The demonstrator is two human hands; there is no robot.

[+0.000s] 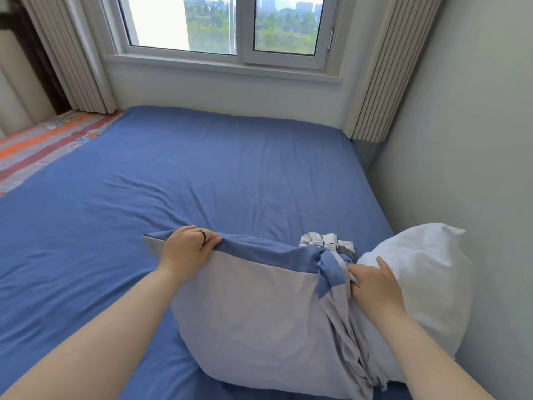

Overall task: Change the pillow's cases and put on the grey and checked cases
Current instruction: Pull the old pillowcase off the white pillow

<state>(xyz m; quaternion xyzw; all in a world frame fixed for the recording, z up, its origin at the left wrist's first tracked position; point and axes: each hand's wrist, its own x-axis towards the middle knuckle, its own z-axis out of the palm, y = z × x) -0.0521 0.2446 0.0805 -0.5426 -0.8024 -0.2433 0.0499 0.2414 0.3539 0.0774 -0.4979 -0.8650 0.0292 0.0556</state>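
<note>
A pillow lies on the bed in front of me, most of it inside a grey case with a blue back (253,319). Its bare white end (424,278) sticks out on the right near the wall. My left hand (187,249) grips the case's far left edge, fingers curled over the top. My right hand (375,284) rests on the white pillow at the case's bunched opening, and its thumb side presses into the gathered grey cloth. A crumpled white checked case (326,241) lies just behind the pillow.
The bed carries a blue sheet (202,174). A striped orange and pink cloth (43,142) lies at its far left. A grey wall (461,140) runs close along the right side. A window (230,27) and curtains stand beyond the bed.
</note>
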